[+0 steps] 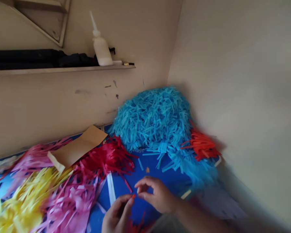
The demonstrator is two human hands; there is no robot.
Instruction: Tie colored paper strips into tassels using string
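Low in the view, my left hand (118,212) pinches a small bit of red-orange paper (133,196) between thumb and forefinger; most of the bit is hidden by the fingers. Just right of it is my right hand (156,195), its fingers curled and the thumb and forefinger apart, with nothing visible between them. Red-orange paper fringe (142,223) shows partly below the hands. Behind them on the blue tabletop (150,161) lies a bunch of dark red paper strips (106,157).
A big heap of blue paper fringe (155,116) fills the corner, with orange-red strips (203,145) beside it. Yellow strips (21,200), pink strips (70,204) and brown card (80,147) lie left. A white bottle (102,50) stands on a wall shelf (63,69).
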